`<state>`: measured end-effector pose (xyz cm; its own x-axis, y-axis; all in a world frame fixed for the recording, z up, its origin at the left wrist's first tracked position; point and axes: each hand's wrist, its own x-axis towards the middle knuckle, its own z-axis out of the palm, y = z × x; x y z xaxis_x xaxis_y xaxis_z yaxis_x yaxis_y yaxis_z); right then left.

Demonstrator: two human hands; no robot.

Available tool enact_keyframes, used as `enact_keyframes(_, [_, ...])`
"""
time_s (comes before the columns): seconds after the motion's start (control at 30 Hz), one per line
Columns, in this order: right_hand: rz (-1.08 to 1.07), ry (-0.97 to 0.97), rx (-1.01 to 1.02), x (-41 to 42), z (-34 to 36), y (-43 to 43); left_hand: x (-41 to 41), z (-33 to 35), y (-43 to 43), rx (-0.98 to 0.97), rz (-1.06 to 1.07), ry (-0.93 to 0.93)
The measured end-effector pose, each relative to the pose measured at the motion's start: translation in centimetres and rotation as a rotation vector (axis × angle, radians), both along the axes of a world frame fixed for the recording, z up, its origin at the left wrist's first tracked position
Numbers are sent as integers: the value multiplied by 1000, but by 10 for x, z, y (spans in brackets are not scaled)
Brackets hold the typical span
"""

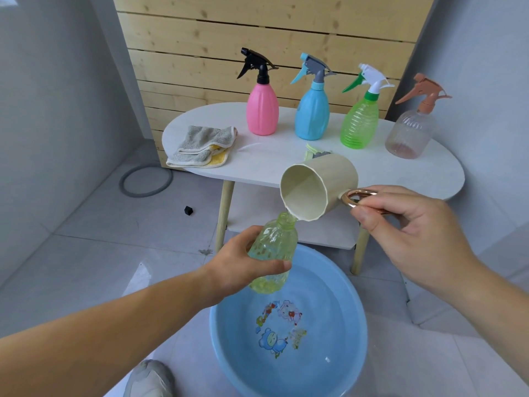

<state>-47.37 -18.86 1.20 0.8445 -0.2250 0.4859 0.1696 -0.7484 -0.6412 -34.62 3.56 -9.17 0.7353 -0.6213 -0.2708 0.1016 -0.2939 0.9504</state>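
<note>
My left hand [243, 262] grips a clear yellow-green bottle [273, 247] with no cap, tilted with its mouth up and to the right. My right hand [409, 224] pinches the copper ring handle of a cream cup [317, 187]. The cup is tipped on its side, its lip touching the bottle's mouth, and water runs from it into the bottle. Both are held above a blue basin [229, 339] with water and a cartoon print on its bottom. A pale green spray head [315, 151] lies on the table behind the cup, mostly hidden.
A white oval table [400, 173] with a lower shelf carries a pink spray bottle [262, 107], a blue spray bottle [312, 110], a green spray bottle [359, 121], a clear one with a brown head [409, 130] and folded cloths [203, 147]. A grey ring [146, 180] lies on the tiled floor; my shoe [148, 379] is beside the basin.
</note>
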Motion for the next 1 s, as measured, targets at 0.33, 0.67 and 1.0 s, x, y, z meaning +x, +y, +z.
enact_keyframes(0.33, [4,-46,-89,0,0,-1,0,-1,0,2,6,5])
enact_keyframes(0.67, [27,-102,-170,2,-2,-3,-2,-2,-1,-1,4,7])
enact_keyframes(1.0, [53,-165,-299,4,-5,-5,-2,-1,-1,7,7,5])
